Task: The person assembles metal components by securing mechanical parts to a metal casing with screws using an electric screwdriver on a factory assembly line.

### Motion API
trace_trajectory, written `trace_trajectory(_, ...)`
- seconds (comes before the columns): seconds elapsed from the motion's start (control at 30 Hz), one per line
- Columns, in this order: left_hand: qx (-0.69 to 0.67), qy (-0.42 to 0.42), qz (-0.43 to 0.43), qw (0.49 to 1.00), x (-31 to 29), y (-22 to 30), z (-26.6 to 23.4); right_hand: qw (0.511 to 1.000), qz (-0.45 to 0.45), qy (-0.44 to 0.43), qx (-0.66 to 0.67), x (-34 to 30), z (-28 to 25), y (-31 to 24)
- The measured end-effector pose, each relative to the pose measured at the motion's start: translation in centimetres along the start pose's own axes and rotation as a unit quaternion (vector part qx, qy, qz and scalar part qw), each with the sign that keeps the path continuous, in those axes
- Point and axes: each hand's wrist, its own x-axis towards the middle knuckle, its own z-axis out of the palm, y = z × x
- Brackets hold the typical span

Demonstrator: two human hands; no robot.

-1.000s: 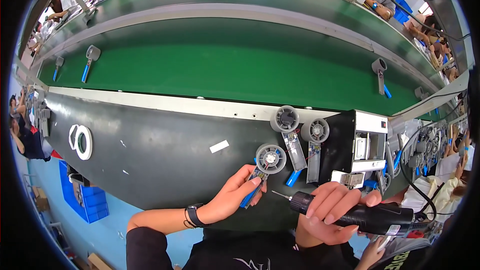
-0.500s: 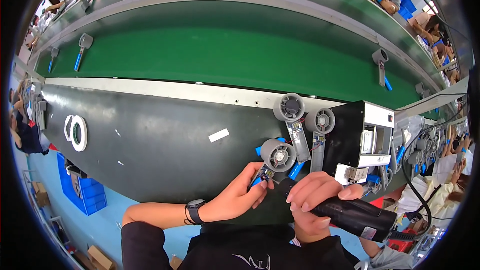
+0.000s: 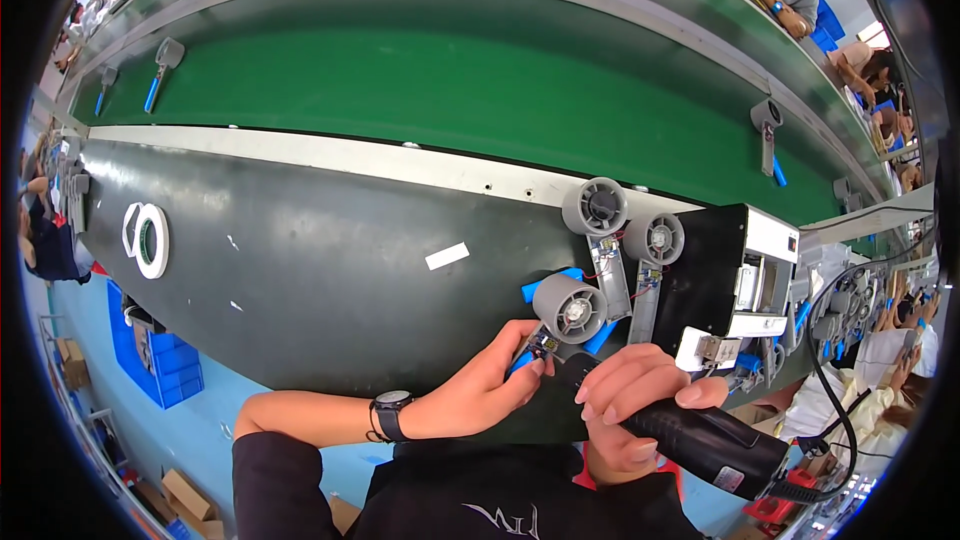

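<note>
My left hand (image 3: 487,380) is closed on the handle of a grey handheld fan (image 3: 570,308), whose round head points away from me. A small circuit board shows at its neck, with a blue part by my fingers. In my right hand (image 3: 645,405) is a black corded electric screwdriver (image 3: 712,443), lying sideways. Its front end is close to the fan's neck; whether the tip touches cannot be made out. Just beyond the held fan lie a second fan (image 3: 596,206) and a third fan (image 3: 655,238), handles open with boards and red wires showing.
A black and white machine (image 3: 725,270) stands right of the fans. The grey bench carries a white label (image 3: 447,256) and tape rolls (image 3: 151,242). Beyond runs a green conveyor belt (image 3: 400,90) with several fans. A blue crate (image 3: 170,365) is at lower left. Other people sit across the belt.
The view has shifted slightly. Both hands keep their holds, and the fan and screwdriver stay in nearly the same position relative to each other.
</note>
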Motion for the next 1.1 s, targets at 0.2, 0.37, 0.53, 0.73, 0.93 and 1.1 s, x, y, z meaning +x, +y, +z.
trace_trajectory(0.2, 0.012, -0.015, -0.015, 1.000, -0.1, -0.3, -0.4, 1.000, 0.006, 0.010, 0.003, -0.3, 0.2, 0.2)
trace_trajectory(0.37, 0.056, -0.018, -0.010, 0.998, -0.5, -0.9, -0.3, 0.997, 0.003, -0.071, 0.021, -0.4, -1.0, 0.2)
trace_trajectory(0.53, 0.063, -0.008, -0.019, 0.998, -0.6, -1.0, -0.4, 0.989, -0.012, -0.144, -0.008, -0.9, -1.5, -0.1)
trace_trajectory(0.73, 0.113, -0.003, 0.015, 0.994, -0.7, -1.1, -0.2, 0.995, 0.023, -0.059, -0.071, -1.6, -0.2, -0.5)
trace_trajectory(0.93, 0.137, -0.008, 0.034, 0.990, -0.7, -1.4, -0.3, 0.994, 0.014, 0.003, -0.108, -2.0, 1.0, -0.7)
trace_trajectory(1.1, 0.141, 0.017, 0.065, 0.988, -0.6, -1.7, -0.2, 0.995, -0.003, -0.018, -0.095, -1.9, 1.1, -0.8)
